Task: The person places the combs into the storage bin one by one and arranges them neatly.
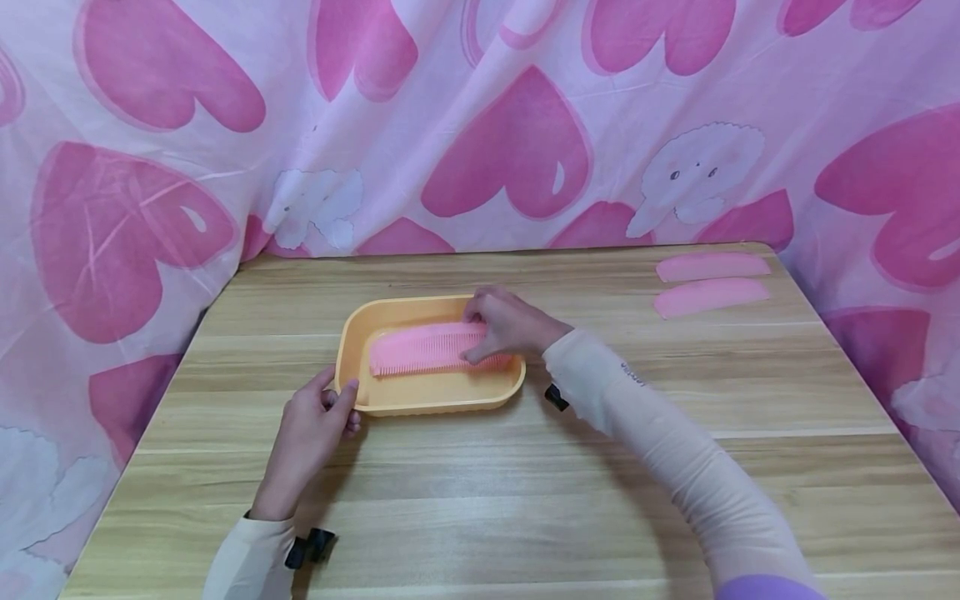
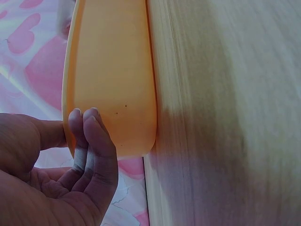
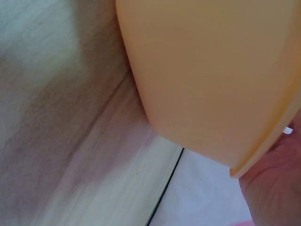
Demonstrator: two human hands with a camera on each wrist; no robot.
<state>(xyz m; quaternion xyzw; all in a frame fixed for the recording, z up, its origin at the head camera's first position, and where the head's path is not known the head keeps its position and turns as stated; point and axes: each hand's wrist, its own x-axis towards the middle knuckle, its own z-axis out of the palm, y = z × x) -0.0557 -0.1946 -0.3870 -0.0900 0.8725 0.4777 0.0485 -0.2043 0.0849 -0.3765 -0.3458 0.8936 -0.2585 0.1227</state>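
A yellow-orange plastic tray (image 1: pixel 431 408) with rounded corners sits on the wooden table. Inside it lies a pink comb (image 1: pixel 420 346), its fine teeth facing the front. At the tray's front left corner my left hand (image 1: pixel 311 429) pinches the rim, thumb on the inner side. The left wrist view shows that hand (image 2: pixel 70 174) with its fingers against the tray's outer wall (image 2: pixel 113 61). My right hand (image 1: pixel 513 323) reaches over the right end and grips the comb between thumb and fingers. In the right wrist view, the tray wall (image 3: pixel 202 75) hides most of this hand (image 3: pixel 277 183).
Two more pink combs (image 1: pixel 711 296) lie one behind the other at the table's back right. A pink curtain (image 1: pixel 517 133) with hearts hangs behind the table (image 1: pixel 480 500) and along both sides. Black wrist cameras (image 1: pixel 309 548) hang beside the sleeves.
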